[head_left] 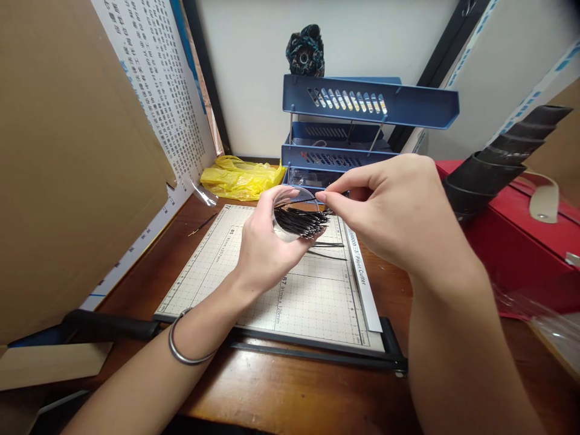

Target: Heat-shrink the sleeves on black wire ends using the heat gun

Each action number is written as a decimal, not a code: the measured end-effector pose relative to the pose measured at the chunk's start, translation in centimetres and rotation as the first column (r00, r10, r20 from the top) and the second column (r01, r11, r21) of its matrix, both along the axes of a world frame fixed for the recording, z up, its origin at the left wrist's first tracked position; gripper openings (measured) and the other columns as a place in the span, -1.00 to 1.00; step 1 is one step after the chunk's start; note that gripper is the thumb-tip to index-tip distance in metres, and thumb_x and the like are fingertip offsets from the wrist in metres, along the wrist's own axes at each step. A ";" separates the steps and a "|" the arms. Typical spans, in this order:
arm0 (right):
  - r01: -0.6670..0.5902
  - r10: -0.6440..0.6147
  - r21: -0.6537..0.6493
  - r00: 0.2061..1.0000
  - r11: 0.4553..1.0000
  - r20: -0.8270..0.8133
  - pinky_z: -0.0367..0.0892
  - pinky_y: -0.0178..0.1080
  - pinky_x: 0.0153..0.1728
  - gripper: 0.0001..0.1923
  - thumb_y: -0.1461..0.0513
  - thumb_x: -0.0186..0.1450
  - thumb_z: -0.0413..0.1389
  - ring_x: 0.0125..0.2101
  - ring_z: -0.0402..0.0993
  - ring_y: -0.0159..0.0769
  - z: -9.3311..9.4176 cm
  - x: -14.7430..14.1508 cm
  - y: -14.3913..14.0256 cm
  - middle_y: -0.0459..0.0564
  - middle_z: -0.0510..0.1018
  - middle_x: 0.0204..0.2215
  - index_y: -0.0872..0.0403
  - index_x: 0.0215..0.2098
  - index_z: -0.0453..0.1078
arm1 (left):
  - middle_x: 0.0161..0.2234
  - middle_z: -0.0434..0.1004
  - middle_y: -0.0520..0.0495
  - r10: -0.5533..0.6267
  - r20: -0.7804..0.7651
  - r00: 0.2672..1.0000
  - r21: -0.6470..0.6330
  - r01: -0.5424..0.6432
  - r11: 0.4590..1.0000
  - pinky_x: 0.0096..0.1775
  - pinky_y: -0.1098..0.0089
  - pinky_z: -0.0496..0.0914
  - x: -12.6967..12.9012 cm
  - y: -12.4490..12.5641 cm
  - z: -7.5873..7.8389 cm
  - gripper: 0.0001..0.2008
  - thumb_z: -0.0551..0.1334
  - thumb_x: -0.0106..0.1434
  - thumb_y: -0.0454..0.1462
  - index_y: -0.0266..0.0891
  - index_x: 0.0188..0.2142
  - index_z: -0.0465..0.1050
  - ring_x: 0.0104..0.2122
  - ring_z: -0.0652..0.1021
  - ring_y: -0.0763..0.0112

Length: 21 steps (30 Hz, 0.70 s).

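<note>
Black wires (299, 221), tips pointing right, long axes sideways, left hand (266, 238) gripping clear cup (308, 194), right hand (389, 208) pinching one wire (307, 200)

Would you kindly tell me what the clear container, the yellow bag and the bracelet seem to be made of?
Clear container in the left hand: probably smooth plastic, being see-through, though glass is possible.
Yellow bag: likely thin, glossy plastic film, judging by its crinkles and sheen.
Bracelet on the left wrist: seemingly polished metal, given its silvery-grey highlights.
</note>
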State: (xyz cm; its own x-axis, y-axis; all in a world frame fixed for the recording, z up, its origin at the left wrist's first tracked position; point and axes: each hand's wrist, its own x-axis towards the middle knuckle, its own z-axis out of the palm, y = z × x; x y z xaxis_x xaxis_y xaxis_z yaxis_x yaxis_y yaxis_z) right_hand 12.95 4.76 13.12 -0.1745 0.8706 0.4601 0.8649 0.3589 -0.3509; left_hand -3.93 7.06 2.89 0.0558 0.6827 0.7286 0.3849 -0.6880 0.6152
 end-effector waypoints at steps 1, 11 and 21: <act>-0.001 0.001 0.000 1.000 1.000 -0.003 0.31 -0.14 -0.32 -0.74 0.10 0.30 0.15 -0.38 0.49 -0.14 0.0 0.0 0.0 0.04 0.59 -0.53 0.02 -0.33 0.67 | 0.08 0.54 -0.08 -0.003 0.003 1.000 -0.001 0.004 1.000 0.18 0.11 0.48 0.0 0.0 0.0 -0.40 0.51 0.13 -0.21 -0.07 0.09 0.30 0.11 0.57 0.20; -0.052 0.051 -0.007 0.995 0.999 -0.090 0.31 -0.16 -0.32 -0.77 0.16 0.29 0.15 -0.40 0.48 -0.20 0.3 -0.1 -0.6 -0.01 0.53 -0.56 0.04 -0.39 0.64 | 0.10 0.54 -0.09 0.002 0.005 1.000 -0.011 -0.002 1.000 0.19 0.10 0.47 -0.1 0.0 0.0 -0.38 0.51 0.13 -0.20 -0.07 0.10 0.29 0.12 0.56 0.18; -0.107 0.114 0.058 0.985 0.993 -0.132 0.22 -0.21 -0.40 -0.80 0.23 0.25 0.19 -0.57 0.31 -0.37 0.2 -0.2 -0.7 -0.11 0.38 -0.70 0.06 -0.46 0.64 | 0.06 0.57 -0.08 -0.007 0.040 0.999 -0.005 0.007 1.000 0.14 0.14 0.48 -0.2 0.1 -0.1 -0.38 0.53 0.09 -0.21 -0.10 0.09 0.33 0.08 0.58 0.21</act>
State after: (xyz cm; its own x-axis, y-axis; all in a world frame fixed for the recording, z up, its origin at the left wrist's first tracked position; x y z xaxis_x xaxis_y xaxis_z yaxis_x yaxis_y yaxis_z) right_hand 12.71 4.09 13.27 -0.2021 0.8243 0.5288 0.7650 0.4700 -0.4403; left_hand -4.08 7.18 2.82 0.0312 0.6862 0.7267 0.3549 -0.6873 0.6338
